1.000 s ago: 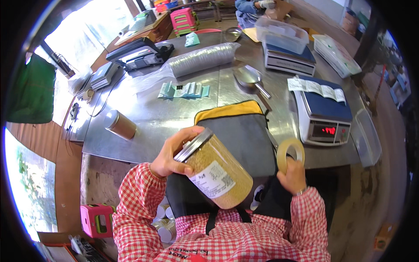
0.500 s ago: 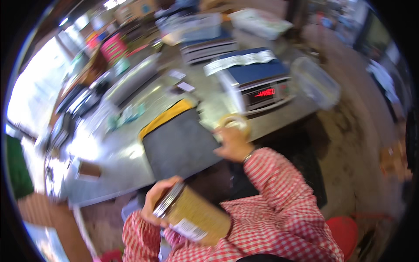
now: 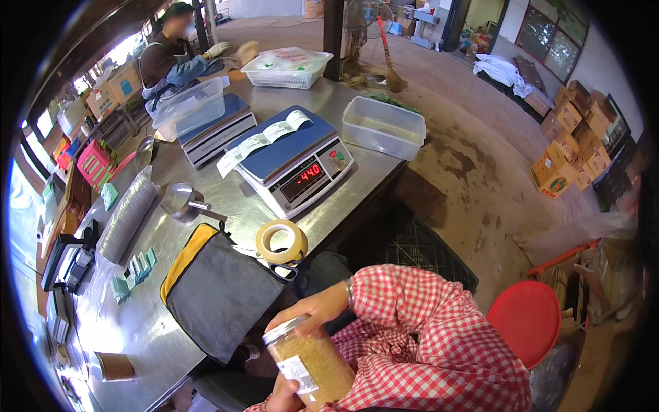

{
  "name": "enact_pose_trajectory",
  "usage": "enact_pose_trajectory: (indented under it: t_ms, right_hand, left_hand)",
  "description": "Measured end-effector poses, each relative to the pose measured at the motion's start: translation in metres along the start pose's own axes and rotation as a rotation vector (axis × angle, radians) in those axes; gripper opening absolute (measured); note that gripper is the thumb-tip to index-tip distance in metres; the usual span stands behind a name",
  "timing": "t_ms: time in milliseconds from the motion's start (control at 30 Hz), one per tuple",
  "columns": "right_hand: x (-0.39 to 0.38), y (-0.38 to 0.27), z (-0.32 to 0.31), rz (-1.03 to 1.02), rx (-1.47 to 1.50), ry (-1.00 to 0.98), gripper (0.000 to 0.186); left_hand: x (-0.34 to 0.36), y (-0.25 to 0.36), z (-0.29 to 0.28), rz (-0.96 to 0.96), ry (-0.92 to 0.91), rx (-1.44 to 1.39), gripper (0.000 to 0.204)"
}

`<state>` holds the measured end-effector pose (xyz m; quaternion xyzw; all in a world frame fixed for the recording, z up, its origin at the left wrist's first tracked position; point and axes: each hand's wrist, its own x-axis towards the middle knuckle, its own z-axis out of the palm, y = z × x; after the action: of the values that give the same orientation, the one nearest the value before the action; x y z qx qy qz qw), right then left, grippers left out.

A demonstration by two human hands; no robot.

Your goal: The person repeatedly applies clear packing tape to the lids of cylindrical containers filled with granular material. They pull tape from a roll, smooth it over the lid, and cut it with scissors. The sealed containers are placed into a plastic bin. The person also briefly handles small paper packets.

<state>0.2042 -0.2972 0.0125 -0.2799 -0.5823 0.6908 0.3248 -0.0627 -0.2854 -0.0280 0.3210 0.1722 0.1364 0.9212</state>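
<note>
A clear plastic jar (image 3: 317, 365) of yellowish grains, with a white label and a clear lid, is held low in front of me, below the table edge. My right hand (image 3: 310, 310) grips the lid from above. Under the jar's lower side sits my left hand (image 3: 280, 399), mostly hidden. A roll of tan tape (image 3: 281, 241) lies on the steel table (image 3: 226, 223) over black-handled scissors (image 3: 283, 271), just beyond my right hand.
A grey cloth with a yellow edge (image 3: 216, 290), a metal scoop (image 3: 181, 201), two blue-topped scales (image 3: 295, 163) (image 3: 209, 132), clear tubs (image 3: 383, 123) and a paper cup (image 3: 114, 367) are on the table. Another person (image 3: 171, 56) works at its far end. A red stool (image 3: 524, 320) stands to my right.
The tape roll left my right hand and now lies on the table. My right hand moved onto the jar's lid. The view swung right and the jar dropped lower.
</note>
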Motion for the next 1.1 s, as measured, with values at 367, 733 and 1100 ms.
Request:
enact_pose_trajectory:
  t_ms: [367,733,1100]
  right_hand:
    - [-0.006,-0.036,0.002,0.004,-0.012,0.455,0.067]
    - [0.038,-0.046,0.050,-0.429,-0.962,0.651,0.066]
    - [0.082,-0.002,0.032,-0.426,-0.742,0.863,0.058]
  left_hand:
    - [0.005,0.007,0.014,-0.052,0.149,-0.150,0.083]
    - [0.002,0.058,-0.001,0.275,0.319,-0.517,0.045]
    - [0.007,0.068,-0.019,0.464,0.554,-0.267,0.037]
